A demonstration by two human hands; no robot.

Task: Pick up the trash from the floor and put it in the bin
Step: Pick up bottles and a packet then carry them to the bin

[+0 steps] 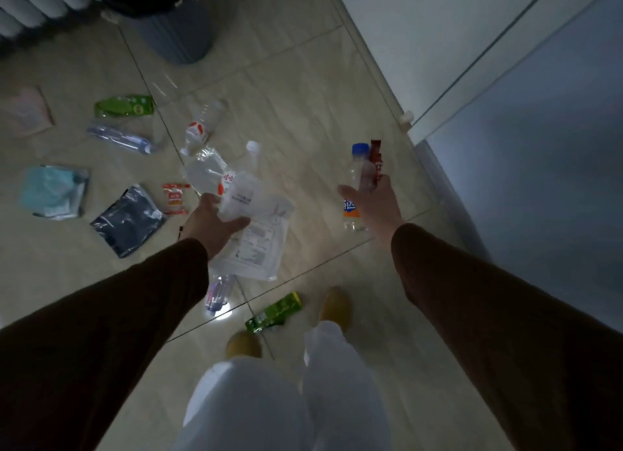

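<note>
Left grip: my left hand (215, 223) was closed on a bundle of clear plastic: a crushed bottle (215, 172) with a red and white label, and a white printed pouch (259, 245) hanging below the palm.
Right grip: my right hand (374, 202) was closed around an orange soda bottle (355, 187) with a blue cap, together with a thin red sachet (377, 162).
Bin: the grey bin (175, 29) stood well ahead, at the top of the view, near a white radiator (30, 2).
Trash on the floor: a green wrapper (124, 106), a clear bottle (118, 138), a light blue packet (54, 191), a dark pouch (129, 219) and a small red snack pack (175, 198) were lying to the left; a second green wrapper (273, 312) lay just beside my shoes.
Risk: I judged both hands were overfull, so the loose pouch or the sachet could slip out on the way. I could also step on the wrapper near my feet.
Writing: the soda label showed white characters on blue and orange; the other prints were too blurred to read.
</note>
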